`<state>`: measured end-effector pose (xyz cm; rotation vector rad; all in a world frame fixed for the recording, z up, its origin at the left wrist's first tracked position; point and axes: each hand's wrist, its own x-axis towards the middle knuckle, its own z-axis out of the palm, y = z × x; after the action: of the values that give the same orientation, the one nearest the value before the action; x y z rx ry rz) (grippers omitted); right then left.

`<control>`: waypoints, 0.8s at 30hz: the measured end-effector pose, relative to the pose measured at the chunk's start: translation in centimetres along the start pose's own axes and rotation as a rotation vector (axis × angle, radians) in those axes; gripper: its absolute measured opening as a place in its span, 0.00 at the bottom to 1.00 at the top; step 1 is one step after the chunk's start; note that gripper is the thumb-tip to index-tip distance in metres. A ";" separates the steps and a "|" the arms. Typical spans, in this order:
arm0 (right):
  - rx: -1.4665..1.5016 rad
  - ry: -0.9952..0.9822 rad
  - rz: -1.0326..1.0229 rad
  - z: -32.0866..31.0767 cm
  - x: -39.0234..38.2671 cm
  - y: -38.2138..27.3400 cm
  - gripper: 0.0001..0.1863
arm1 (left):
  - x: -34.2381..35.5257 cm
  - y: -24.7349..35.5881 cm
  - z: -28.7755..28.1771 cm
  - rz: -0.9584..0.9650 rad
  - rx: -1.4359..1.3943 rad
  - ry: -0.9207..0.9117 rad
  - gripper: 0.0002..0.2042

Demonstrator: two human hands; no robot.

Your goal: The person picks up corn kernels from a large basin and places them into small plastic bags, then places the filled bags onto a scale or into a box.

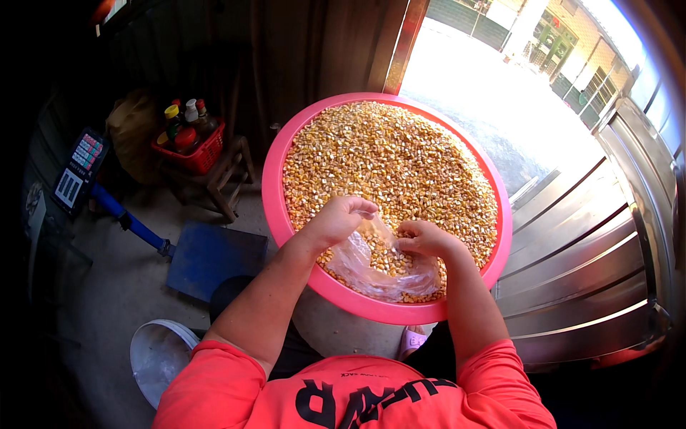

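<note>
A wide pink basin (274, 193) full of yellow corn kernels (400, 157) stands in front of me. On the kernels near its front rim lies a clear plastic bag (386, 286), its mouth spread and some kernels showing in it. My left hand (337, 222) pinches the bag's edge, fingers curled toward the middle. At the opposite side of the mouth, my right hand (429, 239) is closed with its thumb and fingers at the film; its fingertips are partly hidden.
To the left are a blue platform scale (214, 259) with a display (80, 168), and a red basket (204, 152) of bottles on a wooden stool (214, 182). A white bucket (161, 357) stands at lower left. A ribbed metal door (579, 264) is on the right, beside a bright doorway.
</note>
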<state>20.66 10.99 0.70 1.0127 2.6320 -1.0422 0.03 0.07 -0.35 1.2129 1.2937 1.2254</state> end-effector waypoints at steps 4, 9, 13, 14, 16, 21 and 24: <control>0.148 -0.086 -0.057 0.0 0.1 0.3 0.12 | 0.1 -0.2 -0.1 0.002 0.014 -0.008 0.15; 0.379 -0.049 0.000 0.2 0.1 0.8 0.10 | 0.0 0.2 0.0 -0.004 0.007 -0.011 0.15; 0.699 -0.015 0.030 -1.0 -0.8 -0.4 0.08 | -0.2 0.5 0.1 -0.012 -0.013 0.016 0.14; 0.820 -0.022 0.009 -1.2 -0.8 -0.2 0.08 | -0.1 0.4 0.1 -0.013 -0.022 0.011 0.14; 0.982 -0.079 -0.040 -1.5 -1.1 -0.4 0.08 | 0.0 0.2 0.0 -0.017 -0.039 0.004 0.15; 0.948 -0.216 -0.187 -1.2 -1.5 -1.5 0.10 | 0.0 0.2 0.1 -0.033 -0.041 0.009 0.15; 0.956 -0.320 -0.274 -1.1 -1.4 -1.3 0.17 | -0.2 0.8 0.1 -0.049 -0.036 0.007 0.15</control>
<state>21.05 10.23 2.72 0.4878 1.9962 -2.3937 0.22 -0.10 0.40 1.1465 1.2937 1.2136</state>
